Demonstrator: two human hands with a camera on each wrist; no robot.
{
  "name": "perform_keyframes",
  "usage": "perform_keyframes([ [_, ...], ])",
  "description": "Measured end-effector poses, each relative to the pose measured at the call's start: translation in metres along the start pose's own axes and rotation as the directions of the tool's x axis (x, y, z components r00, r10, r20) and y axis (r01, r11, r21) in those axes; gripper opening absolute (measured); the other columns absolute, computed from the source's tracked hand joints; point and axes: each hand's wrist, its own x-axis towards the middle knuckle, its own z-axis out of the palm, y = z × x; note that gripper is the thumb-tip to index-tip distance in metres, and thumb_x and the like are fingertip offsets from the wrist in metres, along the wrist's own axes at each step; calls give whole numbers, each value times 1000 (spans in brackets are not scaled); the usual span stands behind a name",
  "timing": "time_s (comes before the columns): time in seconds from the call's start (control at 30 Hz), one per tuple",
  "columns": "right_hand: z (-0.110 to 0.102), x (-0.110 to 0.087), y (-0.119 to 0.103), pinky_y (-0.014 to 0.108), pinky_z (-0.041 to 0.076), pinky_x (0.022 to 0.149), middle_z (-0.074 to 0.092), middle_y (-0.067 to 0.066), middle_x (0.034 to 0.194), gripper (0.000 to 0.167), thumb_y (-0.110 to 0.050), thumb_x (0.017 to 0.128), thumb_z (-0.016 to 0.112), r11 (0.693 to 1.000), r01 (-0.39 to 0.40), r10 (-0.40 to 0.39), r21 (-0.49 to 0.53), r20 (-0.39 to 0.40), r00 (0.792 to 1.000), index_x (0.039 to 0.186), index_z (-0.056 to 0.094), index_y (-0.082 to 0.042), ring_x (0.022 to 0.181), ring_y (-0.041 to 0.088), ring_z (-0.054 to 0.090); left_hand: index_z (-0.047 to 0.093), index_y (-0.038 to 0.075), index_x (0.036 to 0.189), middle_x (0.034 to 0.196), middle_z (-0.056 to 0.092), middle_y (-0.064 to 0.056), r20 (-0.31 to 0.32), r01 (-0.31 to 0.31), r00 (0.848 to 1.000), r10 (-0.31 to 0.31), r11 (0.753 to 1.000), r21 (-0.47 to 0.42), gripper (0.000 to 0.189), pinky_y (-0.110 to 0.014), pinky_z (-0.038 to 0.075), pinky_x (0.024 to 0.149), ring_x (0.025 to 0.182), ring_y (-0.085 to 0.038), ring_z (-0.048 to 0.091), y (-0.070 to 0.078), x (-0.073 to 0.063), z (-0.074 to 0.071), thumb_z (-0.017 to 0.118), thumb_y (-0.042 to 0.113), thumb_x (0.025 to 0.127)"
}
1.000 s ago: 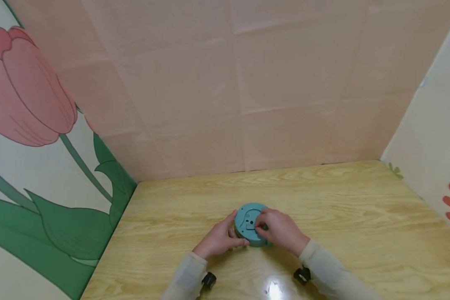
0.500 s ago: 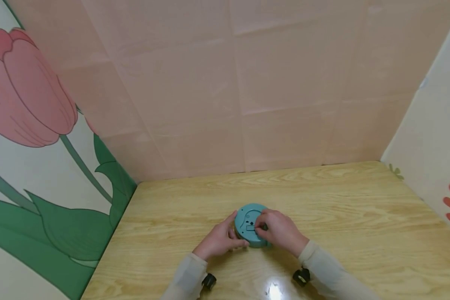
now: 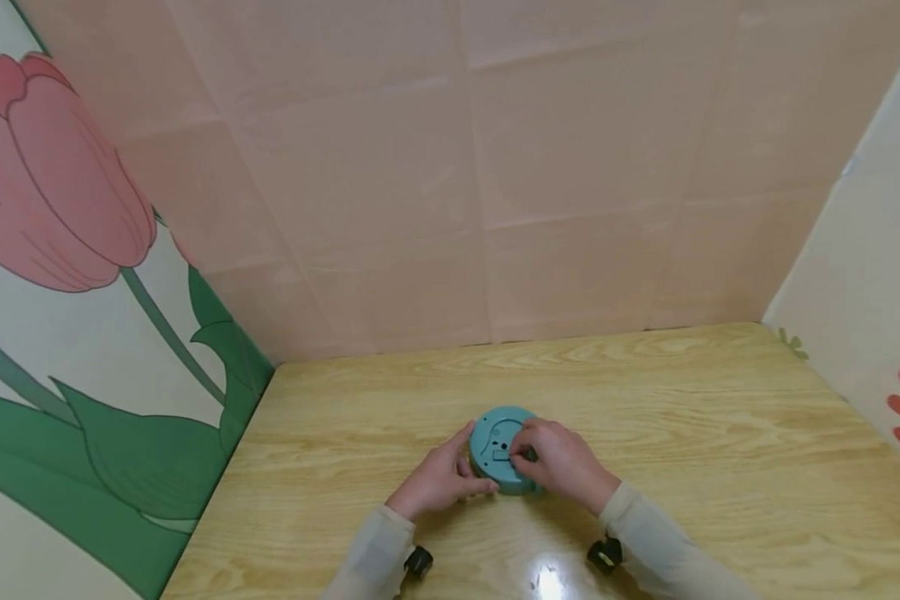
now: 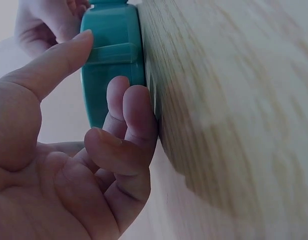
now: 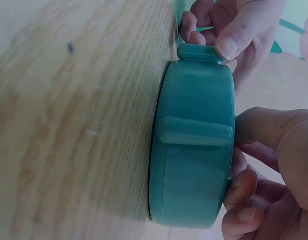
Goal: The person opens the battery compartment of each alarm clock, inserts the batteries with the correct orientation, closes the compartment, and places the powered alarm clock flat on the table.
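Observation:
A round teal clock (image 3: 498,429) lies face down on the wooden table, its back upward with small dark holes and a recessed panel. My left hand (image 3: 438,479) holds it at the left rim, the thumb on the near side and the fingers around the far left. In the left wrist view, the clock's side (image 4: 109,75) stands between thumb and curled fingers. Fingertips of my right hand (image 3: 566,461) are pinched together at the right part of the clock's back. What they grip there is hidden. Two raised feet show on the clock's side (image 5: 194,175) in the right wrist view.
The wooden table (image 3: 360,417) meets a pink sheet wall (image 3: 360,208) at the back. A tulip-print panel (image 3: 60,333) borders the left, a white panel with a red flower (image 3: 855,275) the right. Black wrist cameras hang below both sleeves.

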Motion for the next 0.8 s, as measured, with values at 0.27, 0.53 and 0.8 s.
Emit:
perform_keyframes([
  [0.27, 1, 2, 0, 25, 51, 67, 62, -12, 82, 8, -12, 84, 77, 999, -36, 36, 39, -6, 999, 81, 75, -19, 76, 3, 57, 17, 17, 161, 76, 66, -6, -8, 3, 1000, -3, 1000, -10, 102, -30, 48, 54, 63, -23, 63, 1, -1, 0, 83, 30, 84],
  [0.53, 0, 6, 4, 25, 51, 68, 65, -12, 79, 7, -12, 83, 80, 984, -107, 103, 141, 32, 994, 81, 76, -17, 77, 4, 58, 16, 18, 161, 74, 65, -5, -9, 5, 1000, -5, 1000, -13, 104, -29, 48, 54, 63, -23, 63, 2, 0, 0, 83, 31, 83],
  [0.8, -1, 4, -3, 26, 50, 61, 68, -10, 76, 4, -12, 83, 81, 939, -248, 237, 239, 72, 969, 81, 77, -12, 70, 5, 59, 17, 16, 161, 72, 65, -5, -9, 6, 1000, -6, 1000, -21, 103, -29, 49, 54, 62, -24, 63, 0, -1, 1, 83, 30, 83],
])
